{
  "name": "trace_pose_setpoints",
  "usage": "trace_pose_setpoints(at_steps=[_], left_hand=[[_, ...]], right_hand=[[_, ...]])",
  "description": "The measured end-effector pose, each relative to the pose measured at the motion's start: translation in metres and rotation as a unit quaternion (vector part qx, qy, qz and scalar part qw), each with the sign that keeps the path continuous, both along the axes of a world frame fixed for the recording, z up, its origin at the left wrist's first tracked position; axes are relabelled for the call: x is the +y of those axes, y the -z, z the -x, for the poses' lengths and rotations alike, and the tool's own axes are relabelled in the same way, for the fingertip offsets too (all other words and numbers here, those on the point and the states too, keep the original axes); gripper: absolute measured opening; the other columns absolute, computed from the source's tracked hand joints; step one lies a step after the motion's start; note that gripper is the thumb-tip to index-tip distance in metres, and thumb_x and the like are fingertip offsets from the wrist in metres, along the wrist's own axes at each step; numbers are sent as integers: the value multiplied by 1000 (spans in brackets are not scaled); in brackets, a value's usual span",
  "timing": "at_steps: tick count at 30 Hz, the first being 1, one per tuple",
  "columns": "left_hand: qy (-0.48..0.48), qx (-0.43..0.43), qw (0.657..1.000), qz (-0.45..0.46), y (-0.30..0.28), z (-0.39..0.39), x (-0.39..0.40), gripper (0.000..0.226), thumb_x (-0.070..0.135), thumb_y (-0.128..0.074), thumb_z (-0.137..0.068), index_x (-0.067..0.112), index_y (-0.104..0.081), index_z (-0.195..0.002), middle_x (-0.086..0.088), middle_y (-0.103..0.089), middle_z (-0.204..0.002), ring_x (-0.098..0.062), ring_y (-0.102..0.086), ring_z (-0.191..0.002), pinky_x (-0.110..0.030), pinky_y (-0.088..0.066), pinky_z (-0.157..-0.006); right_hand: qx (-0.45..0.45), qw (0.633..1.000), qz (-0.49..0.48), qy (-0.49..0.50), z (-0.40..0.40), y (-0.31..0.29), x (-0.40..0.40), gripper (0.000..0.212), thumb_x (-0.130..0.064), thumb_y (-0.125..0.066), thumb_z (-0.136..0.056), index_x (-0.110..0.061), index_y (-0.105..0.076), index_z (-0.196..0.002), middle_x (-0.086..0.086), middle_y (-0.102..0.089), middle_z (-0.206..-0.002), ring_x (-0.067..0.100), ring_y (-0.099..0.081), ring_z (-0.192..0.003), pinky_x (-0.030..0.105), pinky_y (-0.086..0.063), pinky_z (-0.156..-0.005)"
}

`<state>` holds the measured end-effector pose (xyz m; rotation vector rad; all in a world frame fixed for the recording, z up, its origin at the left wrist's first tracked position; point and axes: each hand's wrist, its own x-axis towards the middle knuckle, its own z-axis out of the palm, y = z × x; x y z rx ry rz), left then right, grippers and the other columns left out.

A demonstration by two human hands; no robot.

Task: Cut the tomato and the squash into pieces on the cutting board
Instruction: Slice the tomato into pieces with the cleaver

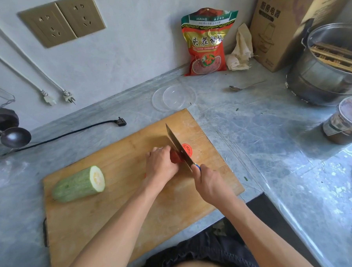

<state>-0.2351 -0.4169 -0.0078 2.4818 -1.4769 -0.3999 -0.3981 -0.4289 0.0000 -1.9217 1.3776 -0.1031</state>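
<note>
A wooden cutting board (106, 214) lies on the grey counter. On its far right part sits a red tomato (176, 156), which my left hand (162, 164) holds with curled fingers. My right hand (209, 182) grips the blue handle of a cleaver (177, 145); its blade stands in the tomato. A cut tomato slice (187, 149) lies flat just right of the blade. The pale green squash (79, 184), one end cut off, lies on the board's left side, apart from both hands.
A clear plastic lid (174, 97) lies behind the board, a spoon (246, 86) to its right. A red snack bag (206, 42), a cloth and a cardboard box (283, 25) stand at the wall. A steel pot (326, 64) and a jar (345, 122) are at right. A black plug cord (73, 133) and a ladle (15, 137) are at left.
</note>
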Motion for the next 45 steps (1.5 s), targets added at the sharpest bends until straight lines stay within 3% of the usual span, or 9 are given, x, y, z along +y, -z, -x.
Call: trace_pose_setpoints(at_steps=[4,11,17,21,30,37,40,43,45], left_hand=[[-3,5,1000,13,3,1,1,26,38,-64,-82,15,-63,-93,-6,-68,-98,-32,-56,-105,-38,-34,-85],[-13,1,1000,1,4,-4,2,28,38,-65,-80,14,-64,-94,-7,-69,-99,-32,-56,-106,-39,-36,-87],[-14,22,1000,3,5,-6,1,24,36,-65,-79,15,-60,-89,-7,-68,-97,-33,-58,-104,-37,-36,-85],[-14,42,999,17,4,-7,3,31,46,-71,-76,21,-57,-87,-4,-69,-97,-30,-58,-105,-34,-30,-81],[2,88,996,25,3,-14,4,24,33,-71,-76,20,-66,-96,-3,-70,-97,-29,-65,-97,-35,-48,-80],[-27,90,994,61,9,-11,0,26,31,-71,-77,18,-68,-99,-4,-71,-94,-29,-66,-91,-31,-44,-68],[-19,85,994,61,10,-13,0,28,32,-71,-77,18,-68,-101,-4,-72,-93,-28,-66,-91,-30,-45,-68],[-15,89,994,69,12,-12,0,29,32,-76,-74,17,-69,-98,-5,-72,-90,-28,-66,-89,-30,-45,-67],[-15,84,993,79,13,-11,1,26,30,-77,-72,17,-68,-93,-4,-72,-87,-28,-67,-85,-30,-43,-62]], right_hand=[[-6,1000,-5,-16,-16,-11,-12,41,-41,-27,-104,-8,-46,-90,16,-58,-80,35,-54,-72,34,-35,-60],[40,997,-45,-52,-14,-15,-7,36,-44,-22,-103,-14,-41,-99,8,-49,-87,25,-47,-80,32,-37,-72],[44,997,47,-42,-12,-9,0,35,-41,-28,-104,-12,-36,-87,0,-36,-60,14,-33,-46,23,-18,-43],[8,1000,21,-17,-19,-9,-8,37,-40,-29,-104,-11,-38,-84,0,-38,-60,15,-34,-48,30,-24,-47],[21,1000,-2,-14,-5,-13,2,38,-44,-29,-103,-16,-36,-78,1,-42,-62,15,-38,-49,23,-22,-43],[-42,999,-32,-14,5,-27,-3,38,-34,-28,-106,-19,-41,-73,9,-49,-72,40,-54,-75,46,-43,-68],[-71,996,-41,22,8,-31,-4,47,-43,-28,-103,-11,-48,-74,6,-48,-64,26,-48,-61,42,-44,-61],[-85,995,-46,5,9,-39,-3,40,-41,-28,-104,-30,-41,-67,7,-47,-67,20,-43,-61,33,-36,-56],[-91,995,-43,-1,9,-41,-1,41,-43,-29,-103,-26,-47,-70,9,-51,-69,20,-46,-62,32,-37,-57]])
